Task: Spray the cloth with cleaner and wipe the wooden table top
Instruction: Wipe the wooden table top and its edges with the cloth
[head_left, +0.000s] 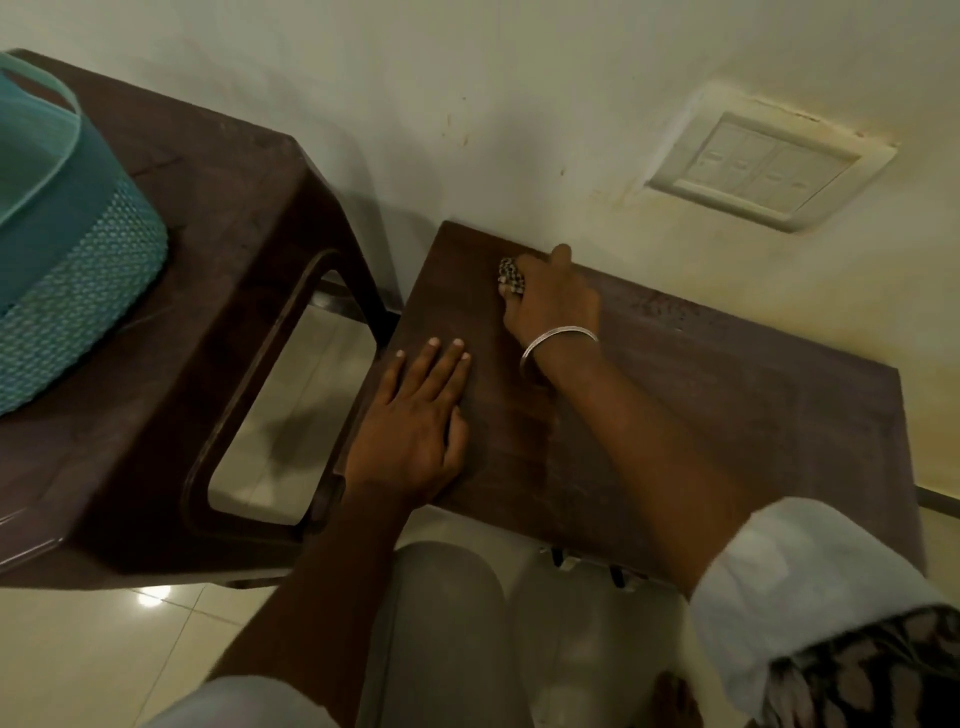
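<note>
Nearest the camera, a rolled-up pale sleeve (810, 582) with a dark patterned lining covers the right forearm, and below the desk's near edge lies the glossy tiled floor (104, 649). The wooden desk (727, 415) is the landmark: a small dark brown top set against the wall.

On the desk's near left corner the left hand (410, 431) lies palm down, its fingers (441, 364) stretched out flat and close together on the wood, holding nothing. Further in, toward the desk's far left edge, the right hand (556, 306) presses down on the cloth (511, 278), a small bunched piece with a dark and light checked pattern. The right fingers are curled over the cloth and grip it against the wood; only a bit of the fabric shows past the knuckles. A silver bangle (558, 343) circles the right wrist just nearer than the hand.

Left of the desk stands a dark brown plastic stool (218, 249), close beside it but with a gap where the floor shows. A teal perforated basket (78, 270) sits on the stool's top at the far left.

Behind the desk the pale wall (467, 104) rises, marked with small stains, and above the desk's right half a cream switch plate (769, 171) is set into it.
</note>
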